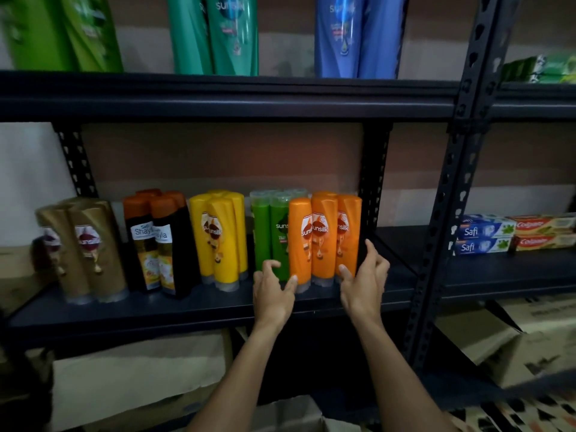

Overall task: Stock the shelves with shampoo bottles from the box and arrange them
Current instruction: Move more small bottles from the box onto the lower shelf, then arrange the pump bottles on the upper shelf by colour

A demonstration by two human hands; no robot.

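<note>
Dark metal shelf (187,310) fills the view. Up at 12 o'clock the big bottles (230,35), green, teal and blue, are chopped off by the top edge and smeared with blur, labels barely readable. Down at 7 o'clock, cardboard boxes (134,378) sit under the shelf, partly lost in shadow, with more cut off at 4 o'clock.

Along the shelf from 9 towards 3 o'clock: gold bottles (90,247), black bottles (162,244), yellow bottles (221,235), then green bottles (269,241) half hidden behind the orange bottles (324,238). Those stand upright just right of centre, beside the rear post (372,188). How many rows deep each group runs, can't tell.

Both forearms come up from 6 o'clock. Left hand (272,288) hovers at the orange group's left foot, fingers spread and loosely bent, thumb tip at the base of the leftmost orange bottle, gripping nothing. Right hand (363,282) flanks the other side, thumb on the rightmost orange bottle, fingers reaching up past its far edge, not closed round it.

Toothpaste boxes (511,233) are stacked at 3 o'clock.
</note>
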